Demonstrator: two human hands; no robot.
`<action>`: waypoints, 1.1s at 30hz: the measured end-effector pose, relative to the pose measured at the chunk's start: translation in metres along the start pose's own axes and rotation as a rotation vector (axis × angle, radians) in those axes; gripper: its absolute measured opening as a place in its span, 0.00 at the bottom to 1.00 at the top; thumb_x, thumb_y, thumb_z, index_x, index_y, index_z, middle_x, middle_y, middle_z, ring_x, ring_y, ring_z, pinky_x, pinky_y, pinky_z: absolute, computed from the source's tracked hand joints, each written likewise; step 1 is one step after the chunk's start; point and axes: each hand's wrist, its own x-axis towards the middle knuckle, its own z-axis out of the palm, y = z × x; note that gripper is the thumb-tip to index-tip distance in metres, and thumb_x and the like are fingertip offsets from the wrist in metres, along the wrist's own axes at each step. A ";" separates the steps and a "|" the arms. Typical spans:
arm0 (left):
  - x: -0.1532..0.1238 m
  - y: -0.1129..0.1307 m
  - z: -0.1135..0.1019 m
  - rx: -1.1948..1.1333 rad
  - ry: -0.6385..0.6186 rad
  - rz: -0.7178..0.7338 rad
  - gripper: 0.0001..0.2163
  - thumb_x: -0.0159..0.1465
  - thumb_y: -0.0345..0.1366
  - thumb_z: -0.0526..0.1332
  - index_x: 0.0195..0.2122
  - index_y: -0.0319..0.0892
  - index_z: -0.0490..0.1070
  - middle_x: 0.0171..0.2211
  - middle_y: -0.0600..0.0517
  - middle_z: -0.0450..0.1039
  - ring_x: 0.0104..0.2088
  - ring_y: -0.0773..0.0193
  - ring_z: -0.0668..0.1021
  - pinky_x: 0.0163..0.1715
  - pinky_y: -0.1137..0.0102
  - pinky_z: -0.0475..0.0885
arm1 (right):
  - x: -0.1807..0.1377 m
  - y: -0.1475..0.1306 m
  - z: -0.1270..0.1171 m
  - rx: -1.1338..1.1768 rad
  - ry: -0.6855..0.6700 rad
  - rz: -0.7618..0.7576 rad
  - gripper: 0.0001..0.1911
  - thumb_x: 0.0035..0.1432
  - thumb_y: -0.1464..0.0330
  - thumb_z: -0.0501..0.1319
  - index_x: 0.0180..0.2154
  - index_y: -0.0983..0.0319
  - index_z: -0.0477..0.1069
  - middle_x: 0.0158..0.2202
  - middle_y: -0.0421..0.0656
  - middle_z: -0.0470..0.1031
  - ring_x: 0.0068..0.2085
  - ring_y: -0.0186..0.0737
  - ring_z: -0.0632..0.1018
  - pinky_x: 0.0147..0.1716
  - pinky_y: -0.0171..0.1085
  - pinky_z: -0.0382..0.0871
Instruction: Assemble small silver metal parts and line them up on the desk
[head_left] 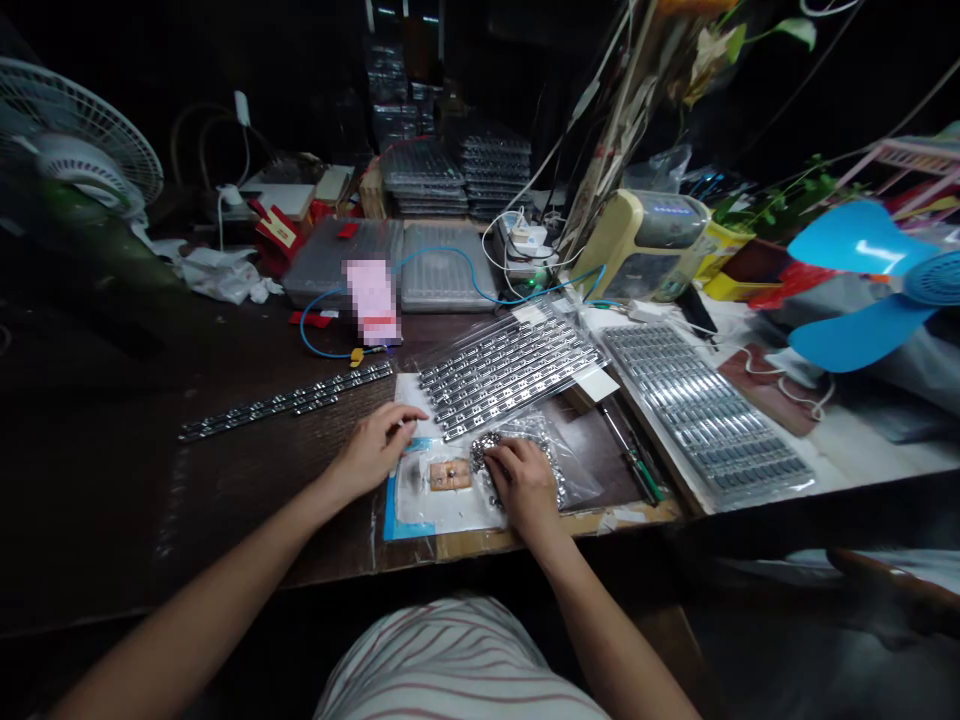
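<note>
Right now my right hand (525,480) lies curled, palm down, on the clear bag of small metal parts (525,450), fingertips dug into the heap; whether a piece is pinched between them I cannot tell, since the knuckles hide it. The bag sits open on the near edge of the desk, just right of the white mat (442,500), so the parts are within a short reach. My left hand (379,445) rests on the mat's far left corner, fingers drawn loosely together and pointing right, their tips touching the near end of the tray of metal strips (510,375); it seems to steady the mat or the tray. Between my hands, on the mat, sits a small tan block (451,474), placed centrally where both hands can meet over it. The tray of strips lies slanted just beyond it. Further left, a loose row of strips (285,403) lies on the dark desk (150,450), well apart from the mat. On the right lies a long tray of dark parts (705,415), with green-handled tools (637,465) beside it. Far back stand stacked trays (450,170) and a white fan (82,140).
</note>
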 end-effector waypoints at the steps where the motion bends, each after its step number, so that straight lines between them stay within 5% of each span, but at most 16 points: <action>1: -0.009 0.003 0.005 0.021 -0.007 0.032 0.10 0.63 0.35 0.55 0.41 0.44 0.74 0.38 0.50 0.73 0.34 0.64 0.76 0.32 0.72 0.72 | -0.001 0.000 0.000 0.021 0.018 0.000 0.06 0.61 0.68 0.58 0.37 0.59 0.73 0.37 0.43 0.73 0.39 0.40 0.71 0.38 0.39 0.63; 11: -0.037 0.006 0.049 0.040 0.054 0.072 0.05 0.60 0.34 0.62 0.36 0.43 0.76 0.33 0.50 0.75 0.34 0.64 0.77 0.33 0.72 0.71 | -0.004 0.000 -0.001 0.087 0.038 0.008 0.08 0.62 0.71 0.54 0.39 0.59 0.72 0.37 0.44 0.74 0.40 0.41 0.71 0.40 0.39 0.64; 27: -0.038 0.005 0.056 0.182 0.016 0.125 0.06 0.62 0.36 0.61 0.37 0.43 0.76 0.33 0.49 0.73 0.35 0.62 0.75 0.37 0.68 0.70 | -0.003 0.000 0.000 0.056 -0.006 0.015 0.08 0.62 0.71 0.55 0.39 0.59 0.72 0.37 0.44 0.74 0.40 0.41 0.71 0.41 0.40 0.64; 33: -0.037 0.005 0.055 0.059 0.075 0.109 0.06 0.62 0.36 0.60 0.36 0.43 0.75 0.34 0.50 0.74 0.36 0.63 0.76 0.37 0.69 0.70 | -0.002 -0.004 -0.005 0.132 0.071 0.014 0.09 0.64 0.70 0.53 0.41 0.59 0.72 0.39 0.44 0.75 0.41 0.41 0.73 0.41 0.40 0.64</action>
